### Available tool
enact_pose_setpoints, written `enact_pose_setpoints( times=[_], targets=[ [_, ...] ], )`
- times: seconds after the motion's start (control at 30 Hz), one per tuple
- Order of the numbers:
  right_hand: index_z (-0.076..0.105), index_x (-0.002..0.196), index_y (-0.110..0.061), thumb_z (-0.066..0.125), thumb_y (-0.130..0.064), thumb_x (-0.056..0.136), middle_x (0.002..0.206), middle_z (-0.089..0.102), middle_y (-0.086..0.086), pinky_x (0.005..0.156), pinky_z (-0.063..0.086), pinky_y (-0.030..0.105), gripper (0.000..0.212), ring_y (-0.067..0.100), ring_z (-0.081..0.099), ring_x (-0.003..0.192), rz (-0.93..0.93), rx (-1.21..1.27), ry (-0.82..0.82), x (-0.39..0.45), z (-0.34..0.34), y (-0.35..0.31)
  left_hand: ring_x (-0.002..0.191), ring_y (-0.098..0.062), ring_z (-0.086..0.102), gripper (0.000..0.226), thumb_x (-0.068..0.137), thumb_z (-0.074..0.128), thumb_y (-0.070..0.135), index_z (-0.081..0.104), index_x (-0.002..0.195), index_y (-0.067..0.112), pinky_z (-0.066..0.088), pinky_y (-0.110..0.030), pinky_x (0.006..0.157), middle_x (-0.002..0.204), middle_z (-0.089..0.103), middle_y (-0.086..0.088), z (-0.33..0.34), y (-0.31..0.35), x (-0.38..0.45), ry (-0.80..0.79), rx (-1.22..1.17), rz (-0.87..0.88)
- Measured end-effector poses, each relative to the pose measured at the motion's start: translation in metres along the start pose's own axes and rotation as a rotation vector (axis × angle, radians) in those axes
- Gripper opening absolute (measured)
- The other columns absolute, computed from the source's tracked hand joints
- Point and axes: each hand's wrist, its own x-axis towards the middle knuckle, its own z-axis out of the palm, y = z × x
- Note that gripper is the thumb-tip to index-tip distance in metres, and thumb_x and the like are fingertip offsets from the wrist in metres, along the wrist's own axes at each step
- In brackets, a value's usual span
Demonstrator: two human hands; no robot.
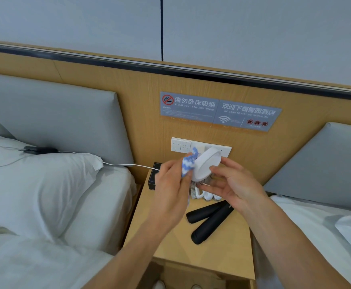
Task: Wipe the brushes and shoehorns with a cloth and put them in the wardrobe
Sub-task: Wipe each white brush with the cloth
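My right hand (pixel 230 184) grips a round white brush (pixel 206 163), tilted with its bristles facing down, above the wooden nightstand (pixel 222 247). My left hand (pixel 170 184) presses a blue-and-white cloth (pixel 188 163) against the brush's left side. Below the hands, more white brushes (pixel 201 195) lie on the nightstand, partly hidden. Two black shoehorns (pixel 210 220) lie crossed in front of them.
A black box (pixel 152 180) sits at the nightstand's back left corner. White beds flank the nightstand, with a pillow (pixel 45 184) at left carrying a dark device (pixel 39 150) on a white cable. A switch panel (pixel 181 144) is on the wooden headboard wall.
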Motion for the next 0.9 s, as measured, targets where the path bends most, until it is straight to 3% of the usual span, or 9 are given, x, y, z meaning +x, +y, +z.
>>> enact_pose_setpoints(
  times=[0.13,0.23,0.3,0.43,0.57,0.73,0.9],
  targets=[
    [0.068,0.119,-0.009,0.06,0.005,0.092,0.115,0.07,0.024,0.062,0.061,0.044,0.031,0.04,0.075,0.083,0.016,-0.078,-0.008,-0.003,-0.003,-0.008,0.121,-0.009,0.051,0.027,0.098,0.047,0.028,0.057,0.12,0.038,0.044,-0.021,0.097,0.129,0.049,0.017,-0.017,-0.004,0.015,-0.224,-0.223,0.044],
    [0.069,0.115,-0.007,0.061,0.005,0.091,0.111,0.07,0.025,0.061,0.061,0.044,0.028,0.041,0.075,0.082,0.038,-0.103,-0.017,-0.004,-0.007,-0.014,0.118,-0.01,0.058,0.026,0.1,0.045,0.041,0.059,0.122,0.039,0.048,-0.03,0.097,0.13,0.055,0.01,-0.027,-0.007,0.021,-0.42,-0.497,-0.165],
    [0.071,0.11,-0.006,0.061,0.006,0.09,0.106,0.07,0.025,0.06,0.061,0.044,0.025,0.04,0.075,0.081,0.052,-0.106,-0.015,-0.005,-0.008,-0.015,0.116,-0.013,0.058,0.032,0.102,0.04,0.037,0.058,0.128,0.033,0.047,-0.031,0.091,0.13,0.057,0.009,-0.03,-0.009,0.023,-0.468,-0.559,-0.229],
    [0.072,0.108,-0.006,0.062,0.005,0.09,0.102,0.072,0.025,0.059,0.061,0.042,0.023,0.039,0.075,0.079,0.05,-0.13,-0.026,-0.007,-0.009,-0.014,0.123,-0.019,0.053,0.031,0.098,0.05,0.017,0.064,0.127,0.018,0.05,-0.029,0.088,0.135,0.049,0.008,-0.029,-0.011,0.019,-0.428,-0.51,-0.064],
    [0.071,0.113,-0.009,0.063,0.001,0.092,0.104,0.074,0.023,0.063,0.062,0.042,0.025,0.038,0.075,0.082,-0.016,-0.213,-0.049,-0.01,-0.006,-0.012,0.116,-0.019,0.058,0.023,0.095,0.06,0.01,0.071,0.116,0.009,0.053,-0.034,0.09,0.128,0.055,0.003,-0.024,-0.009,0.016,-0.339,-0.509,-0.043],
    [0.065,0.122,-0.015,0.065,-0.002,0.092,0.103,0.075,0.019,0.067,0.062,0.045,0.033,0.032,0.075,0.082,-0.1,-0.338,-0.053,-0.017,0.0,-0.011,0.103,-0.015,0.06,0.026,0.094,0.056,0.023,0.073,0.106,0.006,0.052,-0.028,0.081,0.115,0.058,0.004,-0.023,-0.006,0.014,-0.339,-0.563,-0.094],
    [0.067,0.113,-0.022,0.067,0.001,0.091,0.1,0.074,0.012,0.059,0.062,0.038,0.032,0.024,0.076,0.077,-0.217,-0.457,-0.055,-0.023,0.003,-0.01,0.099,-0.017,0.06,0.034,0.101,0.048,0.028,0.07,0.1,0.001,0.051,-0.031,0.083,0.112,0.057,-0.007,-0.02,-0.002,0.021,-0.326,-0.533,-0.175]
  ],
)
